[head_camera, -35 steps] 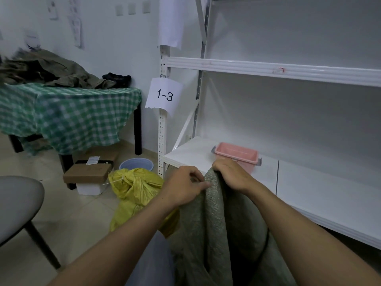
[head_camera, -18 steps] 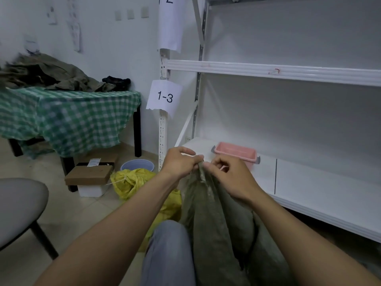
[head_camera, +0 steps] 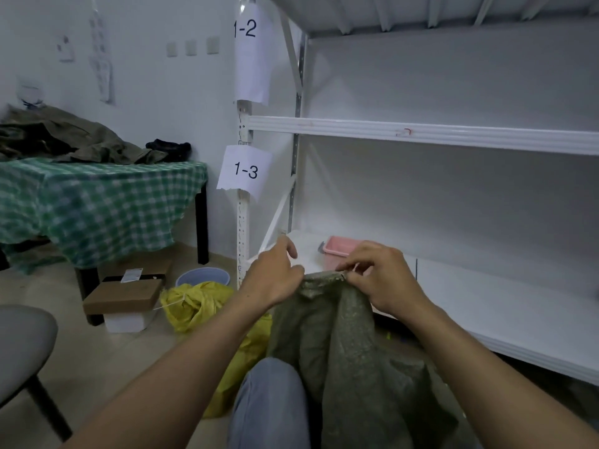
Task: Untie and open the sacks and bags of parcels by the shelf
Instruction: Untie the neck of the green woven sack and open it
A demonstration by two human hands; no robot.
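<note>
A grey-green woven sack stands upright in front of me, beside my knee. My left hand grips the left side of its top edge. At the right side of that edge my right hand pinches the fabric together with a thin white string. The mouth between the two hands is stretched flat. A yellow sack, tied at its neck with white string, lies on the floor to the left, partly behind my left forearm.
A white metal shelf stands to the right, with a pink tub on its lowest board. Left are a table with a green checked cloth, boxes, a blue basin and a grey chair.
My hands have spread apart along the sack's top edge, flattening the bunched neck. My right hand now pinches at the string. The view has tilted upward.
</note>
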